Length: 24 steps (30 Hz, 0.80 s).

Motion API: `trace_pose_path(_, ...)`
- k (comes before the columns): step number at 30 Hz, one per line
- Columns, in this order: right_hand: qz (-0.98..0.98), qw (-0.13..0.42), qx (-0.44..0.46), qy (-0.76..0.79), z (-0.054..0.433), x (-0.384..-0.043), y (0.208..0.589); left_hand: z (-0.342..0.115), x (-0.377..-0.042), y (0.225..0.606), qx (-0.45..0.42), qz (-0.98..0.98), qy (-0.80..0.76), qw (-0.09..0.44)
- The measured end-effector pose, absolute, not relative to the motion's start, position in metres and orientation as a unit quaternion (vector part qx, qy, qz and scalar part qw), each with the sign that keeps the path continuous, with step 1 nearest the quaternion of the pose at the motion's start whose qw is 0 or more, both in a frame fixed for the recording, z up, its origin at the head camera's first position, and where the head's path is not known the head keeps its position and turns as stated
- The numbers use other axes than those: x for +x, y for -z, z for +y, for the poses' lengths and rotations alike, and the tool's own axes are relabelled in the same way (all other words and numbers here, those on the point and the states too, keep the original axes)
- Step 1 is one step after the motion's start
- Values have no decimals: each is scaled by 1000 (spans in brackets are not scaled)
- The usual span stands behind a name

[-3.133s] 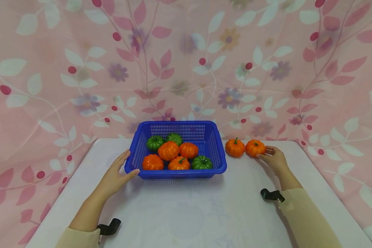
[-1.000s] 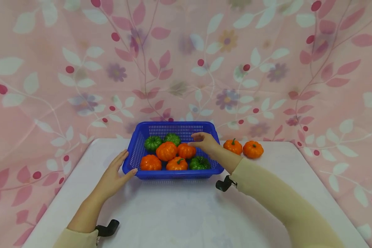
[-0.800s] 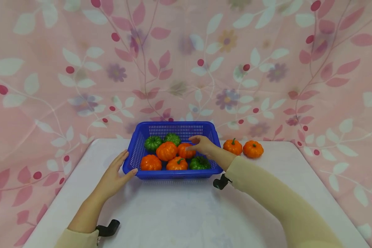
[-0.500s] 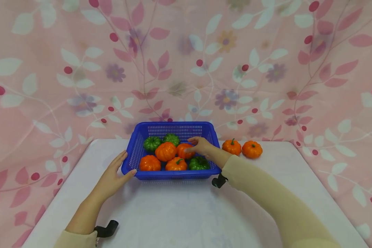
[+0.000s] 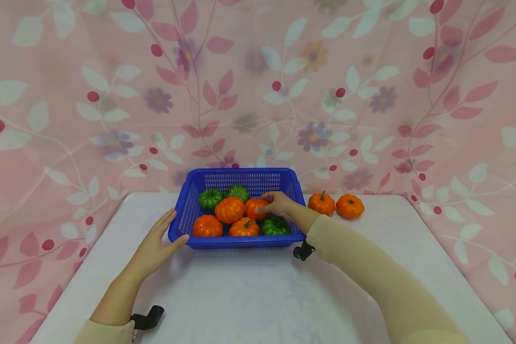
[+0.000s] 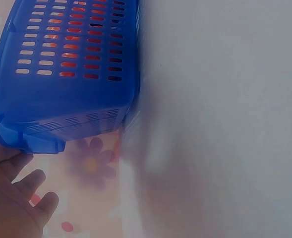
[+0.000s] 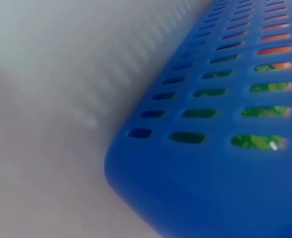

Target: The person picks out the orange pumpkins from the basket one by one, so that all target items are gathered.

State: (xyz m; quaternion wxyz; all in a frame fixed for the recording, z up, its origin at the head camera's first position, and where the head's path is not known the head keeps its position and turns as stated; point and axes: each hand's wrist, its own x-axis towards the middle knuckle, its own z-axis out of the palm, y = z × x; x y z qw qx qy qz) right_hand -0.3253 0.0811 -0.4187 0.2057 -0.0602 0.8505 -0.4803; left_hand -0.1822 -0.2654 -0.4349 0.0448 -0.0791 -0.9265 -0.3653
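Note:
A blue plastic basket (image 5: 245,242) stands on the white table, holding several small orange and green pumpkins. My right hand (image 5: 279,204) reaches over its right side and grips an orange pumpkin (image 5: 253,209), thumb in front and fingers behind. Another orange pumpkin (image 5: 230,210) sits just left of that one, and a green pumpkin (image 5: 276,226) lies below the hand. My left hand (image 5: 152,251) is at the basket's left front corner with fingers and thumb spread along the rim. The left wrist view shows its fingers (image 6: 29,183) beside the basket's end.
Two orange pumpkins, one with an upright stem (image 5: 321,204) and one farther right (image 5: 350,207), stand on the table right of the basket. A pink floral cloth (image 5: 249,86) hangs behind the table (image 5: 249,296). The right wrist view shows the basket's slotted wall (image 7: 210,173).
My right hand has left the far-right orange pumpkin on the table, moved left over the basket, and lowered onto an orange pumpkin inside. The left hand stays at the rim.

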Motion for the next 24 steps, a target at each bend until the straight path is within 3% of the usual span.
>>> trace_pose_path(8,837,173,-39,519,85,-325,411,-265,-181,434,-71,-926,370,38)
trace_pose_path(24,801,113,-82,582,136,-297,348,-263,-179,432,-70,-926,370,39)
